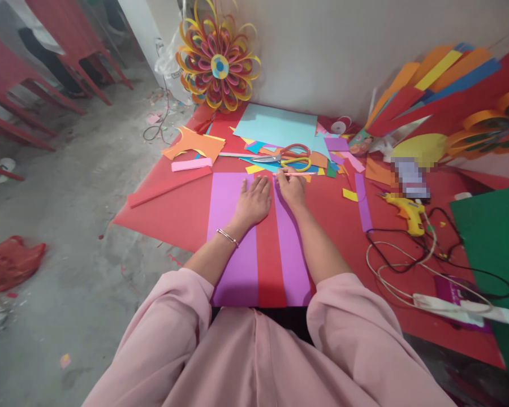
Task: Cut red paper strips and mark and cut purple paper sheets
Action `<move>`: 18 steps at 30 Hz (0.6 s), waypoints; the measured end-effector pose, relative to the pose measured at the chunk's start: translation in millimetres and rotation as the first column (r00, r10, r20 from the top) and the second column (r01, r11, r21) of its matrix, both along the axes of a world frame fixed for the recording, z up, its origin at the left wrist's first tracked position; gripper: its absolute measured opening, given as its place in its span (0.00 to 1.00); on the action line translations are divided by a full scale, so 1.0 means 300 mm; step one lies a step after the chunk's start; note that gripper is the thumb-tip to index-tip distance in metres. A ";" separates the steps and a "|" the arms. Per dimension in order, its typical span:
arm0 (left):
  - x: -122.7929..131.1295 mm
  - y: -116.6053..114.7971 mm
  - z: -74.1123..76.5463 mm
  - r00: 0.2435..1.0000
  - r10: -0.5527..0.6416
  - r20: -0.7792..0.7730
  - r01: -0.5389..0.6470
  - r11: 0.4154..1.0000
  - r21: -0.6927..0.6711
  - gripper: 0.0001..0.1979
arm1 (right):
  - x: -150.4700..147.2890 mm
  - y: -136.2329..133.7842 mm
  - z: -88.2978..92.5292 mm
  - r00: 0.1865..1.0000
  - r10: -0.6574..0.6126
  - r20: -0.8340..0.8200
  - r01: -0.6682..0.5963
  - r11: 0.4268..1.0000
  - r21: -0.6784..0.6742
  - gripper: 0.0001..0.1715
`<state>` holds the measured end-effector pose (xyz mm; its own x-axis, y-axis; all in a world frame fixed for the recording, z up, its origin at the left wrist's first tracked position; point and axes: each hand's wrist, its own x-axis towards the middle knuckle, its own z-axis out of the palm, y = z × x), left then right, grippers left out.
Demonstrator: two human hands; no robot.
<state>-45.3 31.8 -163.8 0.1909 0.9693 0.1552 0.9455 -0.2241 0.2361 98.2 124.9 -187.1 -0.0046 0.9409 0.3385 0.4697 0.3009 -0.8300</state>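
My left hand (253,201) lies flat with its fingers stretched out, pressing on a red paper strip (270,265) and the purple paper (233,254) under it. The strip runs lengthwise over the purple paper, which shows on both sides. Close beside it, my right hand (292,189) is closed round a thin pinkish pencil (303,173) near the strip's far end. Just beyond my hands, scissors (266,160) with a red and a yellow handle loop rest on coloured paper scraps.
A light blue sheet (275,125) lies at the back beside a paper flower (219,66). Orange offcuts (195,146) are on the left. To the right are a yellow glue gun (407,213), tangled cords, a power strip (445,310) and a green sheet (494,243). Red chairs (68,34) stand at left.
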 end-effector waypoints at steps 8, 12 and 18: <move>0.001 0.001 0.013 1.000 0.005 0.002 -0.005 1.000 -0.022 0.29 | 0.009 -0.016 -0.004 1.000 -0.015 0.015 0.015 1.000 0.008 0.25; 0.003 -0.001 0.020 1.000 0.003 0.009 -0.003 1.000 -0.030 0.28 | 0.015 -0.031 -0.004 1.000 -0.013 0.020 0.013 1.000 0.004 0.26; 0.005 -0.002 0.017 1.000 0.004 0.013 -0.004 1.000 -0.012 0.27 | 0.022 -0.061 0.000 1.000 0.002 0.008 -0.002 1.000 -0.006 0.24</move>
<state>-43.8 31.1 -158.7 0.1847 0.9719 0.1462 0.9433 -0.2170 0.2510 104.7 106.7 -187.3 -0.0091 0.9431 0.3325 0.4758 0.2965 -0.8280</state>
